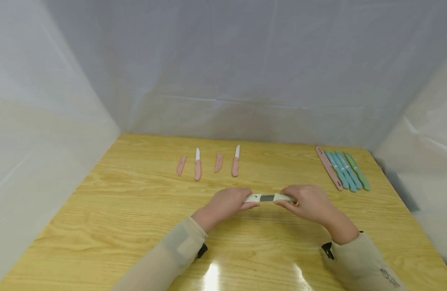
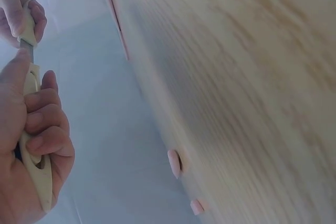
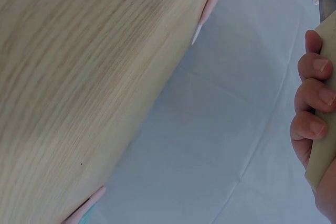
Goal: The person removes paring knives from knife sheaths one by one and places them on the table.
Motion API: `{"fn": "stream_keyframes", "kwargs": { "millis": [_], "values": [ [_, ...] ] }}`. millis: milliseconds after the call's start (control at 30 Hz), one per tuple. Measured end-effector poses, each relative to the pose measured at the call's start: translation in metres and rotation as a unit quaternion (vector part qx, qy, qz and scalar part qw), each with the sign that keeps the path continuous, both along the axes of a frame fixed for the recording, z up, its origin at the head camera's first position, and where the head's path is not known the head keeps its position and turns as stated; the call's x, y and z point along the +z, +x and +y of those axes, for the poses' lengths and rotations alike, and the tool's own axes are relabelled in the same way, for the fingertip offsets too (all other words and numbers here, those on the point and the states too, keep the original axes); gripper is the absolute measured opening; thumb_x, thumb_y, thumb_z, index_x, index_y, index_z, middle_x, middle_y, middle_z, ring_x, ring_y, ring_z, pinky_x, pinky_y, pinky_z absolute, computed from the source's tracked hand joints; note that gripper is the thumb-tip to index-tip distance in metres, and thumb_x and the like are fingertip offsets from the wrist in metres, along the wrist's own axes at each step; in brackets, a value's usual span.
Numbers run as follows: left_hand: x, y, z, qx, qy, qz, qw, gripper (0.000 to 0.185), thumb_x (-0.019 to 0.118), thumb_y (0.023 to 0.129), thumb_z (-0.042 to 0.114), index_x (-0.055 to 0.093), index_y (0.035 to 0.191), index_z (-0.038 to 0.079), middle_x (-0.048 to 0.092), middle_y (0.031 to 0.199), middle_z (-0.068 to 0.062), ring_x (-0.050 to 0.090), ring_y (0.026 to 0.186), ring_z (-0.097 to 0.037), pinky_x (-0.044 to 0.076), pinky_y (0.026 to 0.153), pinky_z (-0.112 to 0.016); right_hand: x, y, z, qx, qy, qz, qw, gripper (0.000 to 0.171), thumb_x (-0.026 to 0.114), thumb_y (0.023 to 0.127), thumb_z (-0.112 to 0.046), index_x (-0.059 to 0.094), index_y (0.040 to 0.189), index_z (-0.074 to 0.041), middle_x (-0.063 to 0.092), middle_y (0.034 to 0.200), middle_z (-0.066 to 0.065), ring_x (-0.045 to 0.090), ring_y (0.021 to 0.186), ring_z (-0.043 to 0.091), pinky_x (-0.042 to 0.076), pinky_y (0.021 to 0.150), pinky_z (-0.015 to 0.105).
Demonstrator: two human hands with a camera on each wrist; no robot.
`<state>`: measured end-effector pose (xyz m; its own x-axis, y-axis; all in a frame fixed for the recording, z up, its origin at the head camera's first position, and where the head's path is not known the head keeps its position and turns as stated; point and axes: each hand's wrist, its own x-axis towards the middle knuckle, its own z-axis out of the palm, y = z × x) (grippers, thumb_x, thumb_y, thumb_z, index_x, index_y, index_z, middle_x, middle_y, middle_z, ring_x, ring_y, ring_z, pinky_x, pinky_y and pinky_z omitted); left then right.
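Above the table, both hands hold a cream knife (image 1: 267, 198) lengthwise between them, with a short stretch of bare grey blade (image 3: 327, 6) showing. My left hand (image 1: 228, 202) grips one cream end, which has an oval slot and a hole in the left wrist view; the thumb lies along it. My right hand (image 1: 310, 202) curls its fingers round the other cream end (image 3: 326, 51), with a slanted edge by the blade. Which end is handle and which is sheath I cannot tell. Beyond the hands lie two pink knives (image 1: 198, 169) with bare white blades.
Two short pink sheaths (image 1: 181, 165) lie beside the pink knives. At the back right, a long pink piece with holes (image 1: 329, 169), several blue knives (image 1: 346, 170) and a green knife (image 1: 357, 171) lie in a row. Pale sheeting (image 1: 245, 72) rises behind the wooden table (image 1: 118, 226).
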<state>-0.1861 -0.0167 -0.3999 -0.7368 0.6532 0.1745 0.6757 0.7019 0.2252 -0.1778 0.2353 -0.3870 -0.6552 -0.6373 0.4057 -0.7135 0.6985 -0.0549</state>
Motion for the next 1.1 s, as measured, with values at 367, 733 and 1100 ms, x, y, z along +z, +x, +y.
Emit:
{"fn": "stream_keyframes", "kwargs": {
  "millis": [367,733,1100],
  "values": [
    [0.0002,0.0001,0.0016,0.0,0.002,0.007,1.0,0.032,0.054,0.098,0.04,0.059,0.088,0.011,0.055,0.069,0.003,0.041,0.054,-0.005,0.036,0.048,-0.018,0.0002,0.0013,0.0044,-0.004,0.002,0.005,1.0,0.044,0.052,0.094,-0.053,0.072,0.089,-0.014,0.065,0.069,-0.006,0.044,0.049,-0.003,0.037,0.047,0.019],
    [0.0,-0.0015,0.0011,0.005,-0.006,0.021,0.9998,0.033,0.054,0.098,0.042,0.057,0.085,0.012,0.053,0.066,0.004,0.04,0.052,-0.005,0.034,0.046,-0.018,0.0004,0.0008,0.0087,-0.001,-0.004,0.011,1.0,0.038,0.058,0.093,-0.049,0.072,0.088,-0.014,0.065,0.068,-0.006,0.044,0.049,-0.003,0.038,0.047,0.019],
    [0.0005,-0.0021,-0.0014,0.008,-0.009,0.006,0.9999,0.034,0.052,0.099,0.042,0.057,0.087,0.011,0.054,0.067,0.003,0.041,0.053,-0.006,0.035,0.047,-0.019,0.0008,0.0009,0.0092,-0.008,-0.004,0.005,1.0,0.039,0.056,0.093,-0.05,0.072,0.089,-0.014,0.066,0.07,-0.006,0.046,0.049,-0.002,0.038,0.047,0.019]
  ]
}}
